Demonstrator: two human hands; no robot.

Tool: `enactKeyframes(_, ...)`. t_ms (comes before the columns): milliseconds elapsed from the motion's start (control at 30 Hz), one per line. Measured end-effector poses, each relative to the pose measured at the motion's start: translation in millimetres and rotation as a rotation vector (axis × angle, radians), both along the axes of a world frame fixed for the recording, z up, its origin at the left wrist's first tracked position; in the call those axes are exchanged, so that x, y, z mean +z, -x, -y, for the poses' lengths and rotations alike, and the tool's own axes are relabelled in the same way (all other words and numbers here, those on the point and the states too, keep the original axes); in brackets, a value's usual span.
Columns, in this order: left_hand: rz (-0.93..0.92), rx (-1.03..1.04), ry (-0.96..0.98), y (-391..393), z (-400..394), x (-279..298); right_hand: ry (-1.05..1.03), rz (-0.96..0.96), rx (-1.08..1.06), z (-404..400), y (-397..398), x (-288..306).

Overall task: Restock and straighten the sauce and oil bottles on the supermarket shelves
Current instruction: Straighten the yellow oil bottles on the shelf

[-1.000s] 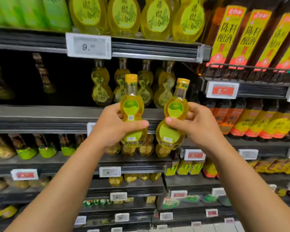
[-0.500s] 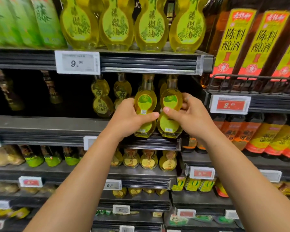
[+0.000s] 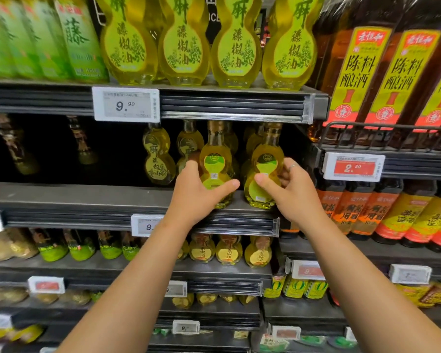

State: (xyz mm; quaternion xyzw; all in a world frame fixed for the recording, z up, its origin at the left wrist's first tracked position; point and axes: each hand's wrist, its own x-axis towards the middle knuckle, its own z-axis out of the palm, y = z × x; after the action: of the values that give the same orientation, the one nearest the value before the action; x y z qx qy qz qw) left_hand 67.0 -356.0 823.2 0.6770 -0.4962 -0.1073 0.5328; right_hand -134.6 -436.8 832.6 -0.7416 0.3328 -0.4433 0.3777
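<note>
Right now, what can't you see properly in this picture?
- Head view: lower half of left bottle, covered by left hand.
- Caps of both held bottles, including right bottle gripped by right hand, dim under the upper shelf.
- Tall dark bottles: tops cut off by the frame edge.

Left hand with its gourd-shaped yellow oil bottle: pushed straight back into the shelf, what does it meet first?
Probably the gourd-shaped yellow oil bottles at the back of the shelf, right behind the held gourd-shaped yellow oil bottle that the left hand grips. Depth between them is unclear.
</note>
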Motion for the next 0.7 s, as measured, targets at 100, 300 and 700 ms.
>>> enactKeyframes(100, 0.114, 0.024, 0.026, 3, -6, -3, -0.020, -0.214, -0.112, -18, 12, 0)
enactKeyframes(300, 0.237, 0.149, 0.061, 9, -17, -16, 0.288, -0.371, -0.251, -87, 14, 5)
enactKeyframes(700, 0.223, 0.039, 0.070, 4, -22, -10, 0.186, -0.392, -0.222, -89, -85, 20)
